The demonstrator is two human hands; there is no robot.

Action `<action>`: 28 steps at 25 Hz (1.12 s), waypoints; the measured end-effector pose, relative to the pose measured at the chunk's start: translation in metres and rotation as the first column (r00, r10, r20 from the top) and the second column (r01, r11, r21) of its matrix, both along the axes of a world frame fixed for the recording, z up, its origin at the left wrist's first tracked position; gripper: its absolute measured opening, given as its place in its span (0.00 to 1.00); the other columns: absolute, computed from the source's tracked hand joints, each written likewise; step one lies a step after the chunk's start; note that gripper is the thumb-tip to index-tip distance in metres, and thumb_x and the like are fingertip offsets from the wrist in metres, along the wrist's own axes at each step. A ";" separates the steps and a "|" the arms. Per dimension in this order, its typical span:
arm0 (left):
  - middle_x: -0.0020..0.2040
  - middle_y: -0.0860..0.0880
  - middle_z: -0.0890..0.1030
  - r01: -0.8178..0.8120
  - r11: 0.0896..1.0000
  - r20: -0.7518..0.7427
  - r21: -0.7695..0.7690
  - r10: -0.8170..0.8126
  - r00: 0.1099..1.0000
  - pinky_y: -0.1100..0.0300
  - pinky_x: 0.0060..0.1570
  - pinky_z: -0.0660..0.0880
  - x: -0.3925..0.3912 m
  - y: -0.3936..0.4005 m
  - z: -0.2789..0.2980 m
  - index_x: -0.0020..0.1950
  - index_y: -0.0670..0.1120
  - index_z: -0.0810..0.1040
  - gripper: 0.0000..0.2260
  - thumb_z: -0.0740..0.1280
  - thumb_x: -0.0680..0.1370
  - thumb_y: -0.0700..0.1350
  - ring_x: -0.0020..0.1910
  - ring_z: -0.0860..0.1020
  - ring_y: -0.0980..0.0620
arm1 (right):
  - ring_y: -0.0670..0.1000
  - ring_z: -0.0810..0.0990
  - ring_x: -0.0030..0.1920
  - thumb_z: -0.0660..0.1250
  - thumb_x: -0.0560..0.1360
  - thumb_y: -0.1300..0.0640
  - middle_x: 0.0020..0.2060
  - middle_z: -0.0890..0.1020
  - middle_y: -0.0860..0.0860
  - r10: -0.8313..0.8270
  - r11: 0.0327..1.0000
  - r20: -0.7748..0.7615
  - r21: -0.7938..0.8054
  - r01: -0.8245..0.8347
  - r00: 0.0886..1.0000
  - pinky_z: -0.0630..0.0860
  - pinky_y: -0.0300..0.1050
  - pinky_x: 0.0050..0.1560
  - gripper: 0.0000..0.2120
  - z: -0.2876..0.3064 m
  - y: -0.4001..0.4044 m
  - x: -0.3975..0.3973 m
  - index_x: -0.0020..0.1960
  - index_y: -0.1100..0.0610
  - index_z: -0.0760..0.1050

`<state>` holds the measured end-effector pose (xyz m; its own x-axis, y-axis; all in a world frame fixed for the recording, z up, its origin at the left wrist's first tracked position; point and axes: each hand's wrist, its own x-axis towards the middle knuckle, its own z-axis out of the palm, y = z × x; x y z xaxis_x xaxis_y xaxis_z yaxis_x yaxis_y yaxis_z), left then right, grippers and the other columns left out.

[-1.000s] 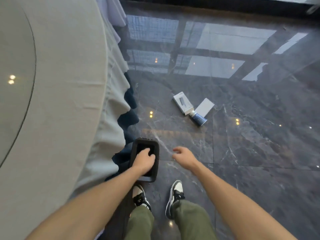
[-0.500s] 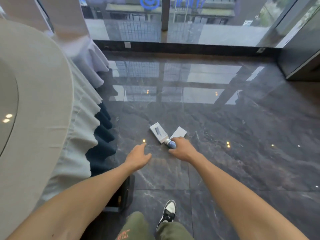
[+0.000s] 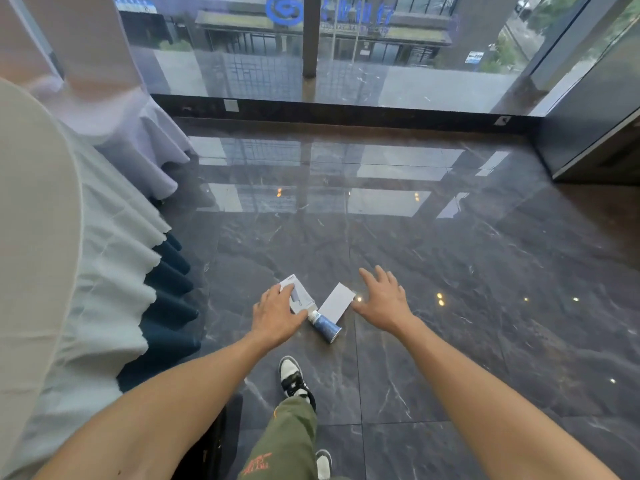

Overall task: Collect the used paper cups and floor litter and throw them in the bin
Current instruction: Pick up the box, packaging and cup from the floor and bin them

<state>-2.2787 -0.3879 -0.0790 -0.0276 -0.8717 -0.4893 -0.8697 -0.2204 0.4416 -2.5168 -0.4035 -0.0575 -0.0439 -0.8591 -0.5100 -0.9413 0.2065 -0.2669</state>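
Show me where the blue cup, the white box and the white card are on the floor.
blue cup [image 3: 325, 325]: head view, on its side wall.
white box [image 3: 300, 295]: head view, on its top face, beside the left hand.
white card [image 3: 336, 302]: head view, on its flat middle.

- Floor [image 3: 450, 258]: polished dark veined stone, glossy, mirror-like.
- Tablecloth [image 3: 69, 237]: matt pale cloth, pleated.
- Box [image 3: 300, 296]: smooth white card.
- Cup [image 3: 325, 326]: blue paper.
- Trousers [image 3: 287, 441]: matt olive fabric.

Left hand [image 3: 275, 315]: arm extended forward and down, palm down, fingers loosely spread.
Right hand [image 3: 382, 301]: arm extended, palm down, fingers splayed wide, holding nothing.
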 end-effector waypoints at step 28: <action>0.78 0.47 0.67 -0.002 0.947 -0.103 0.321 0.037 0.994 0.50 0.71 0.68 -0.083 -0.223 -0.537 0.82 0.53 0.61 0.43 0.75 0.70 0.58 0.76 0.68 0.45 | 0.62 0.54 0.81 0.75 0.73 0.50 0.82 0.52 0.58 -0.274 0.943 0.141 0.234 0.236 0.951 0.62 0.60 0.76 0.48 -0.573 -0.205 -0.064 0.83 0.53 0.49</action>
<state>-2.3618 -0.6111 -0.6160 -0.0795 -0.6704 -0.7378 -0.8159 -0.3814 0.4345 -2.5810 -0.6080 -0.6305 -0.1441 -0.7013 -0.6981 -0.7940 0.5030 -0.3414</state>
